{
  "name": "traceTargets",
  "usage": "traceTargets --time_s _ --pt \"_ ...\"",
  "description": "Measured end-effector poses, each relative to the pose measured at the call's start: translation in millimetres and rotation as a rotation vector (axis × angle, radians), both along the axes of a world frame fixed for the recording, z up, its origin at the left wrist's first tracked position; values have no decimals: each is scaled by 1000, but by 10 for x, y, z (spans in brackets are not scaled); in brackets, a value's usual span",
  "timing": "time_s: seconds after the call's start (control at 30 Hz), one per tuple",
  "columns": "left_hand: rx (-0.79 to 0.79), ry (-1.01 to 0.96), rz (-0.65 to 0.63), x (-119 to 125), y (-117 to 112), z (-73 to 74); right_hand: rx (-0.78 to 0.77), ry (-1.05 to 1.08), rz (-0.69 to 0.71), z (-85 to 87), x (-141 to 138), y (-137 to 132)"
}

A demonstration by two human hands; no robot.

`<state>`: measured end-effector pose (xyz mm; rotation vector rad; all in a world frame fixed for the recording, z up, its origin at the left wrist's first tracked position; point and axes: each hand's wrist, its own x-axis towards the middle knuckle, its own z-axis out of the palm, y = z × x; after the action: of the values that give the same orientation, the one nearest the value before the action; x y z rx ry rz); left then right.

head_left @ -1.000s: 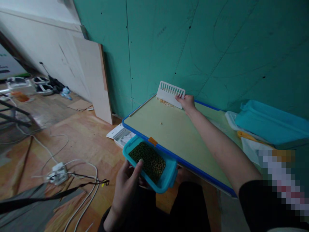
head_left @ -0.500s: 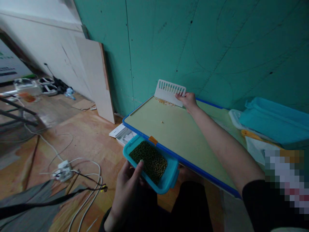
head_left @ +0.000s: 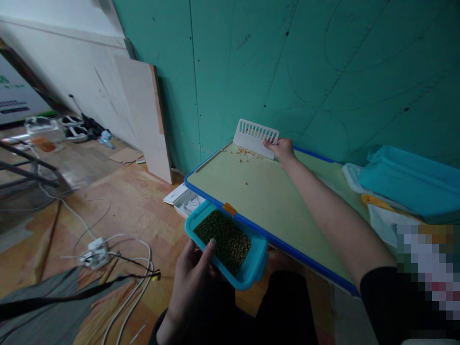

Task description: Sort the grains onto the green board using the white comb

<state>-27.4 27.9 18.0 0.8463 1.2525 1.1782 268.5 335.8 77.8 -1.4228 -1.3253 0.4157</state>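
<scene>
My left hand (head_left: 196, 268) grips the near side of a turquoise plastic container (head_left: 257, 251), thumb over its rim. Green beans (head_left: 215, 230) fill much of it, with pale yellow beans (head_left: 240, 248) towards one end. The container is below the near edge of a pale green board (head_left: 287, 196) with a blue rim. At the board's far side my right hand (head_left: 283, 151) is closed on a white slotted plastic scraper (head_left: 253, 143), held tilted on the surface. Small yellowish beans (head_left: 247, 153) lie scattered along its lower edge, and a single bean (head_left: 246, 182) sits nearer me.
An empty-looking turquoise bin (head_left: 406, 179) stands on the right of the board, beside a white and orange item (head_left: 384, 208). A green wall (head_left: 230, 72) rises behind. An open white box (head_left: 187, 201) and a power strip with cables (head_left: 95, 253) are at the lower left.
Beans by the scraper have spread out, several now lying nearer me and to the left. The scraper and both hands have hardly moved; the view has shifted slightly.
</scene>
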Motion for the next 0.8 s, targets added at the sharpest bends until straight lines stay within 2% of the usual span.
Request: traceTargets --time_s 0.27,0.43,0.67,0.8 --pt "13 0 -12 -8 15 -28 -7 40 147 38 -43 -141" --pt "12 -37 4 11 2 -2 21 85 83 13 4 -136" --pt "9 -15 1 4 4 8 -7 80 142 25 27 -178" --pt "21 -24 -7 -2 0 -19 20 103 94 29 19 -175"
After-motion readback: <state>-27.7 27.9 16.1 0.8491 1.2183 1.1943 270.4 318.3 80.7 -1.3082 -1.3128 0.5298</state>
